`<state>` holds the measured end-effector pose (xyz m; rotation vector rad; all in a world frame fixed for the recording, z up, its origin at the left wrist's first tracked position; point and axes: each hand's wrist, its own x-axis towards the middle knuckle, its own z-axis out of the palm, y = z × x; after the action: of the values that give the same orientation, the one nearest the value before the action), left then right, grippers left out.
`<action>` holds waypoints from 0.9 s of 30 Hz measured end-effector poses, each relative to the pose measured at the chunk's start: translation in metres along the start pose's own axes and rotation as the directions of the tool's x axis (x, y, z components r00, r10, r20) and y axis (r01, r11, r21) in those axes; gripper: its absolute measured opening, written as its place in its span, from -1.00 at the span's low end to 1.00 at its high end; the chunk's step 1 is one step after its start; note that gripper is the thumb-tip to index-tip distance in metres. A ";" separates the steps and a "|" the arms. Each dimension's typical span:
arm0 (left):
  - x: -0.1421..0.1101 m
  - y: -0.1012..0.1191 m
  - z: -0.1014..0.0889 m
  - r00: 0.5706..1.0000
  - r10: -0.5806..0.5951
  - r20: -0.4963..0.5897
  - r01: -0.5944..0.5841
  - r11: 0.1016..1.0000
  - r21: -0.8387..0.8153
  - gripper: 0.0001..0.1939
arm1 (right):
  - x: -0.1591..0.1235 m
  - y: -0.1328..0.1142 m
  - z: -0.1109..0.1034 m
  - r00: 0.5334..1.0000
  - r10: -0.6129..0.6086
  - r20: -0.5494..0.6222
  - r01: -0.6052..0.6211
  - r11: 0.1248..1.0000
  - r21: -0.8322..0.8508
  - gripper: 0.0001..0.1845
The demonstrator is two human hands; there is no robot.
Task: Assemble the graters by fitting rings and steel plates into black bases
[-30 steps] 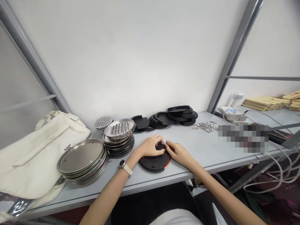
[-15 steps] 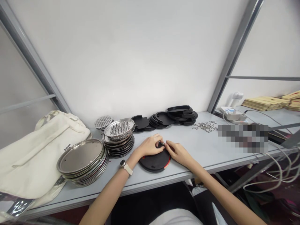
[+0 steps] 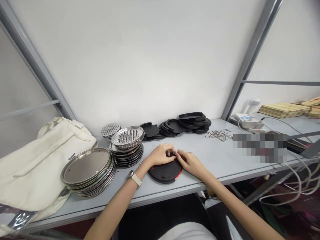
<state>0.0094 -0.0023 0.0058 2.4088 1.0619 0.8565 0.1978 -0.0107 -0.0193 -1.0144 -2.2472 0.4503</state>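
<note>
A round black disc [image 3: 165,171] with a small slot and a red-yellow strip along its right rim lies flat near the table's front edge. My left hand [image 3: 161,155], wearing a watch [image 3: 135,177] at the wrist, rests over its far left part, fingers curled and pinching at the far edge. From the right, my right hand [image 3: 188,160] meets it there, thumb and fingertips pressed together. A tiny shiny bit shows between the fingertips; its shape is mostly hidden. A loose heap of small metal wire hooks [image 3: 220,135] lies to the right, apart from both hands.
Left of the hands stand stacked round metal plates [image 3: 87,166] and grater discs [image 3: 127,137]. Black discs [image 3: 175,126] are piled along the wall. A cream bag [image 3: 50,160] covers the left end. White cables [image 3: 298,186] hang at right, near a metal frame post [image 3: 252,60].
Both hands stay at the disc's far edge. The left fingers have shifted slightly, covering more of the small part there; the disc keeps its place.
</note>
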 end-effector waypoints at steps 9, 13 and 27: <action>0.000 0.004 -0.002 0.999 -0.050 0.003 0.050 0.997 -0.051 -0.74 | 0.000 -0.001 -0.001 1.000 -0.001 -0.007 0.001 1.000 0.001 -0.68; 0.000 0.003 -0.001 0.999 -0.049 0.010 0.049 0.997 -0.061 -0.75 | -0.001 -0.001 0.000 1.000 -0.008 -0.010 0.008 1.000 -0.003 -0.69; 0.001 0.002 0.001 0.998 -0.066 0.025 0.068 0.992 -0.108 -0.77 | -0.002 0.001 0.000 0.996 0.021 -0.084 -0.021 1.000 -0.007 -0.72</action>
<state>0.0112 -0.0026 0.0066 2.2750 1.0539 0.8415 0.1995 -0.0117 -0.0201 -1.0427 -2.1670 0.4003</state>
